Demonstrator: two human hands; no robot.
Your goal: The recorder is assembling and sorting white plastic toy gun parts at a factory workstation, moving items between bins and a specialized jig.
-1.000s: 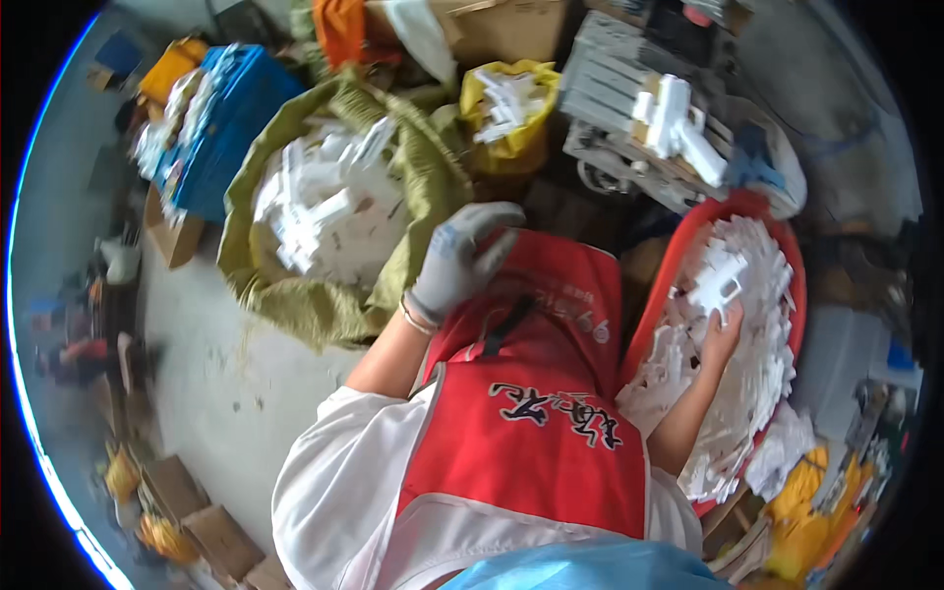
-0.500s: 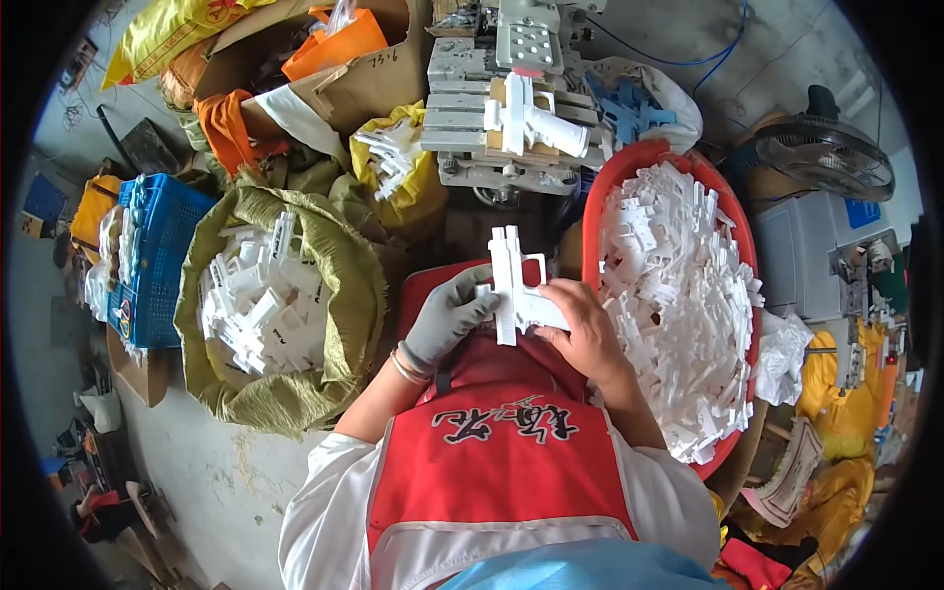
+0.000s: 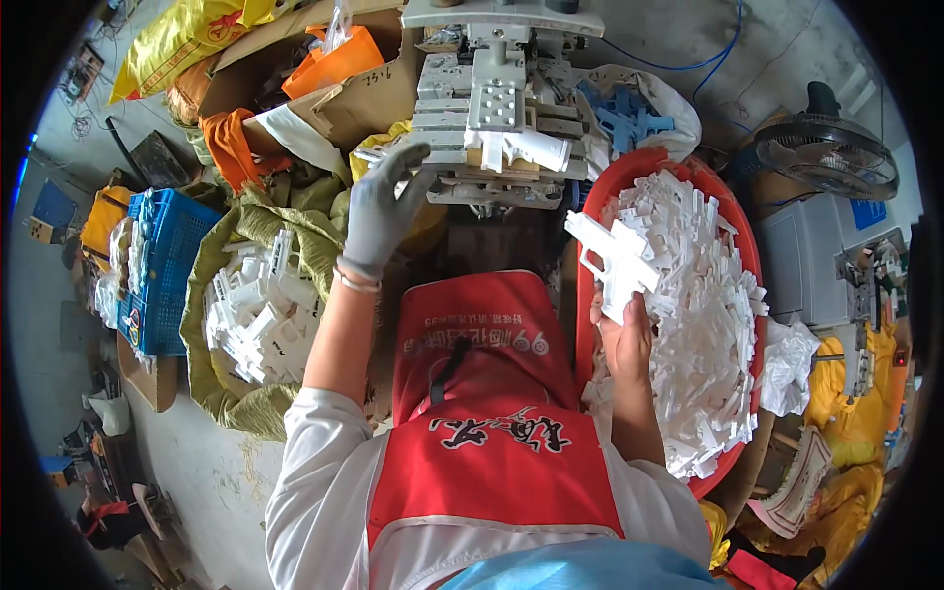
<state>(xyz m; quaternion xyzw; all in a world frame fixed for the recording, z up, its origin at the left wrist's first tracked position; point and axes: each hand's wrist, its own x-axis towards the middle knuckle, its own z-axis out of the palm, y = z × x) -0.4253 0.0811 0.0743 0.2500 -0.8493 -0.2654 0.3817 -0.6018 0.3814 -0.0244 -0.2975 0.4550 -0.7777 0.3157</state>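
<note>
My left hand (image 3: 380,224), in a grey glove, is raised in front of the yellow bag (image 3: 425,231) of white plastic parts. Its fingers are apart and nothing shows in them. Bare, my right hand (image 3: 629,339) grips a white plastic toy pistol (image 3: 621,264) by its handle, over the near side of the red tub (image 3: 747,236). Heaped white toy pistol pieces (image 3: 688,364) fill that tub. Ahead, the perforated plate of a bench machine (image 3: 497,103) is down over another white toy pistol (image 3: 536,147) on its bed.
An olive woven sack (image 3: 221,388) of white parts stands at the left, beside a blue plastic basket (image 3: 169,275). Behind are a cardboard box (image 3: 369,88) and a bag of blue toy pistols (image 3: 627,118). A black fan (image 3: 826,157) stands at the far right.
My left hand has let go of the toy pistol and moved forward left. My right hand has carried it right, over the tub. The machine's plate has come down onto the other pistol.
</note>
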